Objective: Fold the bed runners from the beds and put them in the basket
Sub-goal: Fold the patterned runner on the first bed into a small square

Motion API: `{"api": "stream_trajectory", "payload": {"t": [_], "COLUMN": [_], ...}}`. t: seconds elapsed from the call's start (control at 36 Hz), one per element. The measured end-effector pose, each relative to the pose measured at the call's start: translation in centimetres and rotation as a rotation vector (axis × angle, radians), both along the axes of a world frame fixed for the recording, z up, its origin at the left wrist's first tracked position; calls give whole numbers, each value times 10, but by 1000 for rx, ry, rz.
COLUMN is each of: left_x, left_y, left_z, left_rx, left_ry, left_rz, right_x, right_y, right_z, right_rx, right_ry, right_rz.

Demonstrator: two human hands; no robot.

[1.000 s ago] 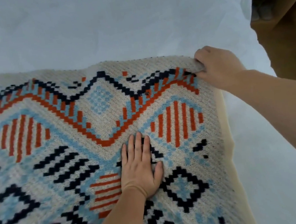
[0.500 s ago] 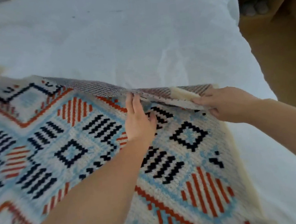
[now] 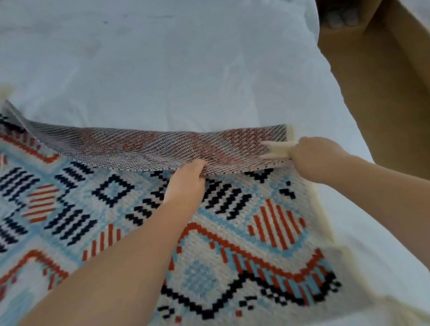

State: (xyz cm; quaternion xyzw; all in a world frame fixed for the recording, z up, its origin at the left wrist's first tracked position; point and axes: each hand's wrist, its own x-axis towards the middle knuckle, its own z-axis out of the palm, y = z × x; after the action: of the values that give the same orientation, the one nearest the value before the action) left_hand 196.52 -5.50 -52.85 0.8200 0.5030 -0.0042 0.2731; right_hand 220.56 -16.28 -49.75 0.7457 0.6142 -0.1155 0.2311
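spread flat across the white bed (image 3: 161,70): patterned bed runner (image 3: 124,220), far edge turned back, muted underside up. pinching that lifted edge mid-span, left hand (image 3: 185,183); gripping its cream corner, fingers curled, right hand (image 3: 314,156). beyond, tan wooden furniture (image 3: 387,97).

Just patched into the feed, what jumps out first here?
A patterned bed runner in orange, black and pale blue covers the lower half of the white bed. Its far edge is turned toward the camera, woven underside up, pinched by the left hand and right hand.
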Motion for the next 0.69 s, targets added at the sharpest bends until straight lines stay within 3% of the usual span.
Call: {"api": "stream_trajectory", "payload": {"t": [0.08,0.22,0.39,0.53,0.69], "left_x": [-13,-35,-49,-61,-69], "left_y": [-12,-34,-62,-114,-179], "left_z": [7,11,4,9,14], "left_rx": [-8,10,-61,-79,-37], "left_ry": [-21,56,117,155,170], "left_rz": [-35,-178,-184,-286,-255], "right_x": [0,-1,-12,-16,-18], "right_y": [-15,-55,-77,-139,-196], "right_z": [10,14,14,18,17], "right_rx": [-61,-118,-3,-25,-57], "right_ry": [-81,-265,8,9,-103], "right_rz": [-171,-71,-222,-273,-118]}}
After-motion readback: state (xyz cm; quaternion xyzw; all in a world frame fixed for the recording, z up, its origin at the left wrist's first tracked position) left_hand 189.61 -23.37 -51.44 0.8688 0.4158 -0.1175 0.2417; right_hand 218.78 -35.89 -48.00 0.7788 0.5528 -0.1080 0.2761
